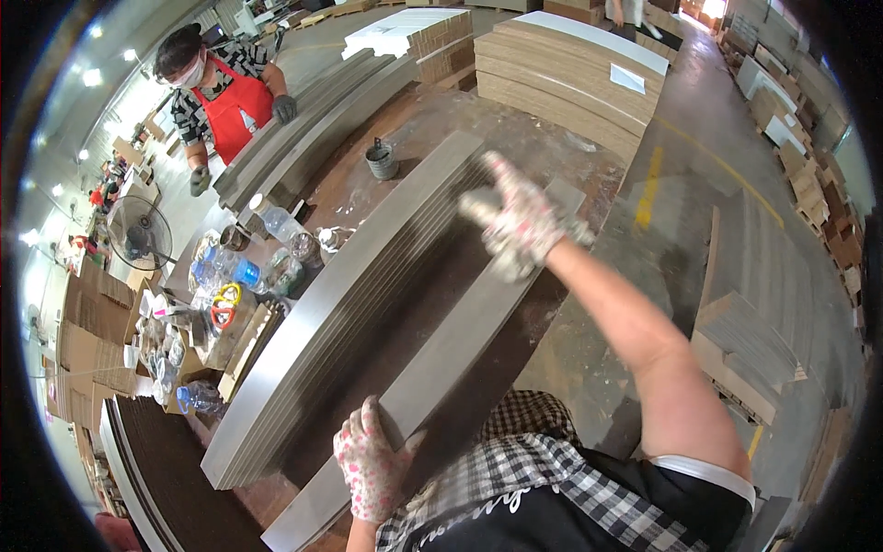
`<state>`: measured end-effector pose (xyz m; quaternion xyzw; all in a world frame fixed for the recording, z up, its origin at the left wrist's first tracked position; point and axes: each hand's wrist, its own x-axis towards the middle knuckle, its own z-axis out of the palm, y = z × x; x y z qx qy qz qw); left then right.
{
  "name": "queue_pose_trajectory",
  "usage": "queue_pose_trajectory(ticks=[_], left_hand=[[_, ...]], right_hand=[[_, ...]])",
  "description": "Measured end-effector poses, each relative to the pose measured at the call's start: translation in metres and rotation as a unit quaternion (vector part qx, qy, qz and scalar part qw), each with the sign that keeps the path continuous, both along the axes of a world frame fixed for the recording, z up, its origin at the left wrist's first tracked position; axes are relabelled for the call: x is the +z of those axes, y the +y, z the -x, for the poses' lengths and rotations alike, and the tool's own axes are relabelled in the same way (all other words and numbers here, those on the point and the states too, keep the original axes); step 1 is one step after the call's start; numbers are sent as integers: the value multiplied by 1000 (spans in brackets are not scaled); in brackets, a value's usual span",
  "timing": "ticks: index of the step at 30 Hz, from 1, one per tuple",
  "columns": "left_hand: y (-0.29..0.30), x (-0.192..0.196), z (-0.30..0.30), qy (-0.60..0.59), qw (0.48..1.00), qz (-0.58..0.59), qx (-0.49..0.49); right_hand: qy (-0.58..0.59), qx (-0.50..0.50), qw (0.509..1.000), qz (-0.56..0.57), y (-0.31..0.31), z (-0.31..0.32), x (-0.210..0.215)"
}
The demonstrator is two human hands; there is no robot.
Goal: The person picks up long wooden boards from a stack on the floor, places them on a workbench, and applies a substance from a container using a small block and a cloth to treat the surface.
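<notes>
Plank (pixel 441 363), long, grey and flat, is lying slanted on the bench (pixel 414 120) beside a stacked pile of planks (pixel 359 276). Left hand (pixel 368 465) is gripping its near end, fingers curled over the edge. Right hand (pixel 517 221) is hovering open over the far end, holding nothing. Open floor (pixel 699 193) is lying to the right.

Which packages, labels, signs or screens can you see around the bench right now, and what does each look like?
Water bottle: lying at the bench's left edge, clear plastic with a blue cap.
Bottles: cluster left of the long grey boards, clear with blue labels.
Cardboard boxes: stacked at far left, brown, flat-sided.
White sheet: on the tan board stack at top, rectangular.
Yellow floor line: right of the bench.
No screens in view.
</notes>
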<state>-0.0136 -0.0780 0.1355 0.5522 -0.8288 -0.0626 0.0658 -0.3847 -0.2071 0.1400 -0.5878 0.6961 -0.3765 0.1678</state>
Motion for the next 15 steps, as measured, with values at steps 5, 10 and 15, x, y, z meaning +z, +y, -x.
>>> queue_pose_trajectory(ticks=[5, 10, 15], left_hand=[[-5, 1, 12, 5, 999, -1, -36], [-4, -15, -8, -12, 1000, -1, 1], [-7, -9, 5, -35, 999, -14, 3]], right_hand=[[110, -148, 982, 30, -49, 189, -38], [-91, -179, 964, 173, -9, 118, 31], [-75, 48, 942, 323, 67, -58, 14]])
